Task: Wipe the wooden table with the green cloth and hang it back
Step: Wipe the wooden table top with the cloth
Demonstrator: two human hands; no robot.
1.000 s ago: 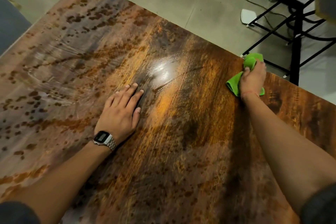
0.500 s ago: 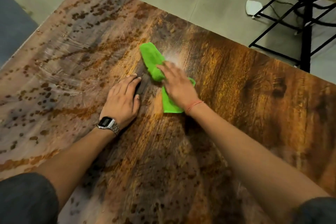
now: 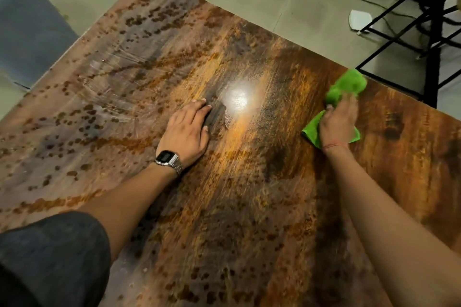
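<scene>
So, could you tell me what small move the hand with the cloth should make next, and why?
Probably sweep the green cloth back across the wooden table towards the left hand: the right hand presses it at the far right edge, where the table ends.

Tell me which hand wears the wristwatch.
The left hand, lying flat on the bare table. The right hand wears only a thin red thread and presses the green cloth.

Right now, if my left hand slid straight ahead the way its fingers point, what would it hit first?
Nothing, as far as this view shows. The left hand lies flat on the wooden table, fingers pointing up and right toward the bright glare spot. The green cloth sits well off that line, to the right.
</scene>
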